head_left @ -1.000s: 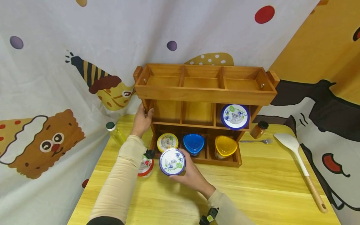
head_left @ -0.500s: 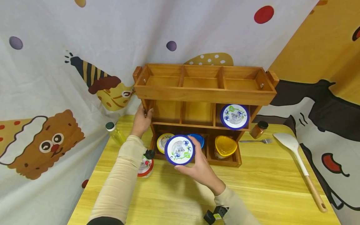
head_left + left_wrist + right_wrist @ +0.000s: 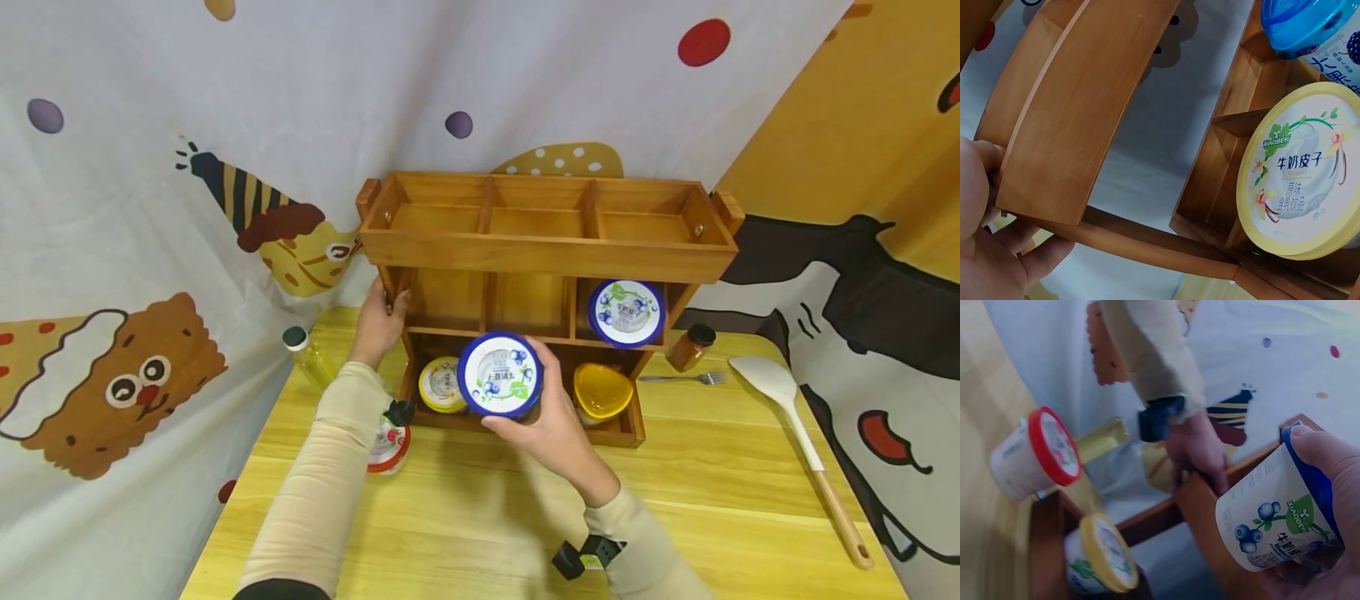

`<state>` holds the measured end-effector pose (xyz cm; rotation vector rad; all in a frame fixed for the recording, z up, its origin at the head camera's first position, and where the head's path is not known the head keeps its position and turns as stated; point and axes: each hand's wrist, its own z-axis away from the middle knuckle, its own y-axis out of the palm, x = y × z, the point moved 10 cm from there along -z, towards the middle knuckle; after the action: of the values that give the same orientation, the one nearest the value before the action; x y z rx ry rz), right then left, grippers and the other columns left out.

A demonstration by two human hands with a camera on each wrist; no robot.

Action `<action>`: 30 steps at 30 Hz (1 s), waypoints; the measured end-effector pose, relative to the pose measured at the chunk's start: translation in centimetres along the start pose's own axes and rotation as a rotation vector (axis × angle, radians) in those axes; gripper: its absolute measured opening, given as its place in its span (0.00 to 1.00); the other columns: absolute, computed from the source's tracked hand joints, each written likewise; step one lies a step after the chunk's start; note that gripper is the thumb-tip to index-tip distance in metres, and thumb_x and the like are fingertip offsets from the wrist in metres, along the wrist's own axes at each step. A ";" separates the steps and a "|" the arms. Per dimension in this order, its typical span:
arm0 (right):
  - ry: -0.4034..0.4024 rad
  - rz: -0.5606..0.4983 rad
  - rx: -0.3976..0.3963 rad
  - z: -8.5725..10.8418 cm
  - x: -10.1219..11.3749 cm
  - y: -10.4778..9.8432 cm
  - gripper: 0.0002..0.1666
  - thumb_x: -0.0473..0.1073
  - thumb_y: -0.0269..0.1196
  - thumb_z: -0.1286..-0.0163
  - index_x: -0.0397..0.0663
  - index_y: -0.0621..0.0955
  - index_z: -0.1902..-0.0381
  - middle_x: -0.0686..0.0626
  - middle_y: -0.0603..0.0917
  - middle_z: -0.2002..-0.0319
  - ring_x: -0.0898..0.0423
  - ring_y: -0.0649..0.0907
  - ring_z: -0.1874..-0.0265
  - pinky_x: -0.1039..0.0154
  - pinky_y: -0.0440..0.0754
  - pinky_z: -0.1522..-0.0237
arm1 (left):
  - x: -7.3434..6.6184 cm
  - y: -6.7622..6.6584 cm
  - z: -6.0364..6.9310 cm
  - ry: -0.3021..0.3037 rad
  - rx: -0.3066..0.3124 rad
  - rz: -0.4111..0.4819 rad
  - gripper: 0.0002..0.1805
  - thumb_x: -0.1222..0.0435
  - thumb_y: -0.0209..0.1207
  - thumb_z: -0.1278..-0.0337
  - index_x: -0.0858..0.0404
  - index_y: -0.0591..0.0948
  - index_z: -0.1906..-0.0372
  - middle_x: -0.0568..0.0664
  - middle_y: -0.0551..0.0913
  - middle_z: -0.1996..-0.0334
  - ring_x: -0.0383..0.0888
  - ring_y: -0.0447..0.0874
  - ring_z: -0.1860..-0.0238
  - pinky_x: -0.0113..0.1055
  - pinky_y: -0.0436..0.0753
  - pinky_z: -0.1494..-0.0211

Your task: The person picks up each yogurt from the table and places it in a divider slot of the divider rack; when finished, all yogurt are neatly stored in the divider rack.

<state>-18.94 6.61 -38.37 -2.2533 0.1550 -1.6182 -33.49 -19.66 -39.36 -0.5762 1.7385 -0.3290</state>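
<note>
A three-tier wooden rack [image 3: 547, 257] stands at the back of the table. My left hand [image 3: 377, 327] grips its left side, with the fingers around the wooden edge in the left wrist view. In my right hand [image 3: 562, 429] is a yogurt cup [image 3: 500, 375] with a blue-rimmed lid and blueberry print, held in front of the lower tiers. A similar blue-rimmed cup [image 3: 627, 312] sits in the middle tier's right compartment. On the bottom tier are a yellow-rimmed cup [image 3: 441, 385], a yellow-lidded cup [image 3: 602, 392] and a blue-lidded cup [image 3: 1304, 25], which the held cup hides in the head view.
A red-rimmed cup [image 3: 388, 450] stands beside my left forearm. An oil bottle [image 3: 311, 358] is left of the rack. To its right lie a spice jar [image 3: 690, 346], a fork [image 3: 686, 377] and a long white spatula [image 3: 802, 450]. A printed cloth [image 3: 300, 83] hangs behind.
My right hand has carried the blueberry yogurt cup up and to the right, from near the red-rimmed cup to in front of the rack's middle. The left hand stays on the rack.
</note>
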 end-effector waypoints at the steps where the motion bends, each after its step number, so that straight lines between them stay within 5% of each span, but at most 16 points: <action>1: -0.001 -0.009 -0.012 -0.1 0.1 -0.4 0.65 0.44 0.79 0.50 0.66 0.51 0.24 0.46 0.64 0.30 0.47 0.71 0.35 0.42 0.67 0.33 | 0.0 0.0 0.0 0.001 0.000 0.002 0.22 0.63 0.50 0.27 0.68 0.66 0.34 0.65 0.71 0.37 0.58 0.73 0.39 0.51 0.71 0.34; 15: 0.006 -0.099 -0.106 -1.1 -0.1 -3.5 0.63 0.39 0.77 0.46 0.66 0.50 0.25 0.47 0.61 0.29 0.49 0.69 0.35 0.45 0.65 0.31 | 0.3 0.1 0.0 -0.011 -0.003 0.004 0.25 0.62 0.49 0.26 0.67 0.64 0.31 0.65 0.70 0.37 0.60 0.73 0.37 0.51 0.71 0.33; 24: 0.007 -0.171 -0.228 -2.2 -1.4 -6.5 0.62 0.34 0.74 0.44 0.59 0.48 0.24 0.49 0.58 0.29 0.53 0.68 0.34 0.76 0.69 0.36 | 0.1 0.0 0.0 -0.014 -0.004 -0.017 0.25 0.62 0.49 0.26 0.67 0.64 0.31 0.65 0.69 0.36 0.60 0.72 0.37 0.51 0.70 0.33; 30: 0.026 -0.150 -0.249 -3.0 -2.2 -6.8 0.61 0.38 0.75 0.44 0.62 0.48 0.24 0.50 0.58 0.29 0.53 0.69 0.34 0.67 0.69 0.33 | 0.2 0.0 0.1 -0.009 -0.002 -0.012 0.24 0.62 0.49 0.26 0.67 0.64 0.32 0.65 0.69 0.37 0.60 0.72 0.37 0.51 0.71 0.34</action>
<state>-23.35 12.90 -37.11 -2.4829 0.2092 -1.7924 -33.47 -19.71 -39.53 -0.5894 1.7275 -0.3326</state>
